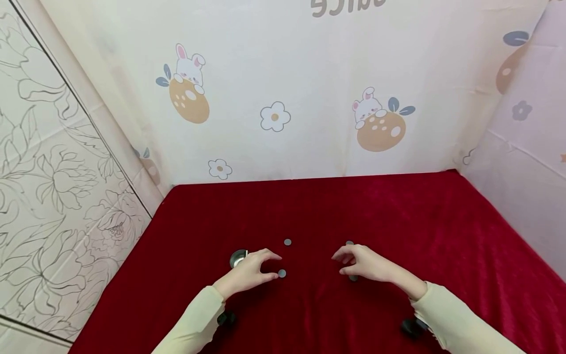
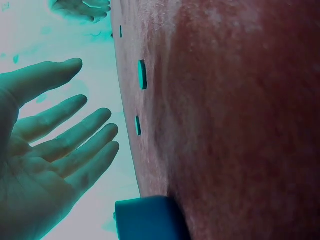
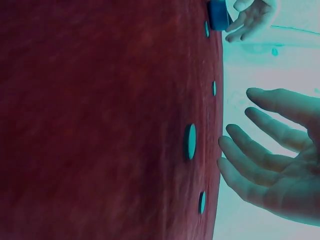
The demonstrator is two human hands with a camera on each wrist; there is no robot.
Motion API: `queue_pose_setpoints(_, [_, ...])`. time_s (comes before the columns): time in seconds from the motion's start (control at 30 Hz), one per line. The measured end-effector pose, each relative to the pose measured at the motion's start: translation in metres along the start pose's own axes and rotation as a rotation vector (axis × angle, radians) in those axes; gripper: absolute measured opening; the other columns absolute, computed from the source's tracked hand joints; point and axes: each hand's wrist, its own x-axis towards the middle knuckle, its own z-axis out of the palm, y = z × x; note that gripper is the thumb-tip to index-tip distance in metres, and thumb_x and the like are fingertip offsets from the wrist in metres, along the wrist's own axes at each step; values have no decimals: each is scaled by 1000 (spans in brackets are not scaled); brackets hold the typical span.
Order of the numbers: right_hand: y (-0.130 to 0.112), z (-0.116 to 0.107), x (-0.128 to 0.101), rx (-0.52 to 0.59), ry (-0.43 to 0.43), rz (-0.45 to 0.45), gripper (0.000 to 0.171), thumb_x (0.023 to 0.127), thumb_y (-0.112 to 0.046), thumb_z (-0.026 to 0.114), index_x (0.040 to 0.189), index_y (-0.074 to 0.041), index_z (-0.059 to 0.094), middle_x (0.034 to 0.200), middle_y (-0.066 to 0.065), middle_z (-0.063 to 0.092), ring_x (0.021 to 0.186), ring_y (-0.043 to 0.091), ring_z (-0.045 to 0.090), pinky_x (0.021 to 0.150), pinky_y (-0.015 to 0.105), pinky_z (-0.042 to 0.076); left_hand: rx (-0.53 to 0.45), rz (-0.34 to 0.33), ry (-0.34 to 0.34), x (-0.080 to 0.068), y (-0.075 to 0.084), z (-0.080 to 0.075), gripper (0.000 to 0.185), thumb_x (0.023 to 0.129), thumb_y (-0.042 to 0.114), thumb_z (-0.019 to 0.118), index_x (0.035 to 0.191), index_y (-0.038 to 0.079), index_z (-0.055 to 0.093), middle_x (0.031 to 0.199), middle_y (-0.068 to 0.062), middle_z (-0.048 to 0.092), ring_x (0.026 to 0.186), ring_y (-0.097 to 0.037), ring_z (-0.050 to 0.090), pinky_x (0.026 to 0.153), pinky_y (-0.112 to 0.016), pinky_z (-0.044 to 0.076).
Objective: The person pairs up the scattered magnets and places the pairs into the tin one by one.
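Partial mirrored lettering is seen on the backdrop, unreadable. The red-covered desk [image 1: 398,216] carries a metal cup [image 1: 238,257] behind the left hand [image 1: 252,273], toward the near edge. Both the left and right hand [image 1: 367,265] are held relaxed, empty, above flat grey discs [image 1: 282,273] lying between and beneath them.

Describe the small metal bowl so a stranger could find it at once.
Start at the red cloth covering the table and follow the left hand to its knuckles. The bowl sits on the cloth just behind them, on the hand's outer side. It is the only shiny, hollow thing there; its neighbours are flat grey coins.
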Motion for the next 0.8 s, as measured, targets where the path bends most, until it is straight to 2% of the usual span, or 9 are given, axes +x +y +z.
queue_pose_setpoints(0.17, [7, -5, -10, -10, 3, 15, 28, 78, -7, 64, 103, 3, 60, 98, 14, 59, 75, 11, 56, 62, 22, 46, 3, 12, -23, 4, 1, 3, 32, 82, 16, 63, 112, 5, 57, 108, -4, 55, 102, -19, 52, 85, -31, 44])
queue_pose_setpoints(0.3, [8, -7, -17, -26, 2, 17, 28, 77, -11, 66, 101, 2, 61, 96, 11, 60, 75, 12, 54, 63, 22, 46, -19, -2, -56, 6, 1, 5, 33, 82, 17, 63, 112, 5, 57, 107, -3, 55, 100, -17, 53, 82, -29, 45])
queue_pose_setpoints(0.5, [13, -6, -22, -2, -19, 13, 26, 77, -10, 66, 100, 2, 61, 94, 9, 60, 77, 18, 55, 63, 22, 46, -38, -22, -79, 8, -1, 10, 33, 81, 19, 65, 110, 5, 58, 103, -3, 54, 93, -16, 52, 78, -26, 45])
queue_pose_setpoints(0.8, [19, -3, -20, -20, -30, -15, 28, 73, -10, 70, 97, 1, 62, 88, 4, 60, 74, 13, 54, 62, 22, 46, 1, -17, -88, 12, -2, 13, 32, 80, 18, 66, 108, 5, 59, 98, -2, 52, 88, -14, 51, 76, -22, 44])
